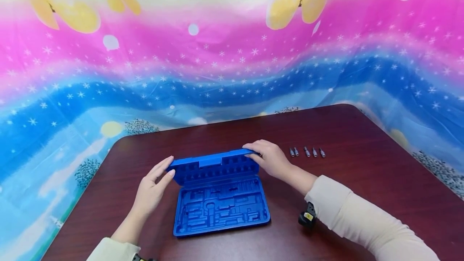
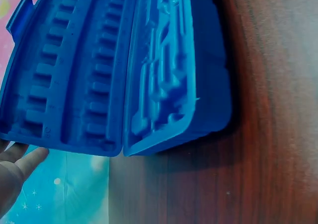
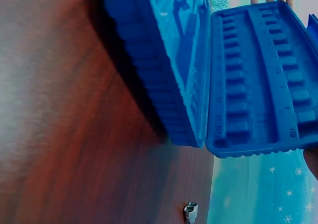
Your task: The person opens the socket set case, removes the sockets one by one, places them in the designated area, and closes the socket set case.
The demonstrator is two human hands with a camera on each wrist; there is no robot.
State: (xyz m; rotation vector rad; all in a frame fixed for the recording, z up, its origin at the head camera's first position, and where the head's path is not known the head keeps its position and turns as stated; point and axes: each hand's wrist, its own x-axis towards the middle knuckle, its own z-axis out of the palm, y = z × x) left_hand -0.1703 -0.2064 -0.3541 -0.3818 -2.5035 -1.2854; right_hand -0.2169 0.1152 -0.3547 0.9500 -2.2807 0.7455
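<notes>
A blue plastic tool case [image 1: 222, 204] lies on the table, its lid [image 1: 217, 168] raised at an angle. Moulded recesses fill the base, and rows of slots line the inside of the lid, as the left wrist view also shows. At the lid's left corner, my left hand [image 1: 150, 190] holds the edge between thumb and fingers. My right hand [image 1: 272, 158] grips the right corner, fingers over the top edge and thumb at the front. In the right wrist view, only a little of the right hand shows beside the lid [image 3: 256, 80].
Several small metal bits [image 1: 307, 152] stand in a row on the dark wooden table [image 1: 145, 152], right of the case and beyond the right hand. A colourful printed cloth [image 1: 217, 59] hangs behind the table and round its sides.
</notes>
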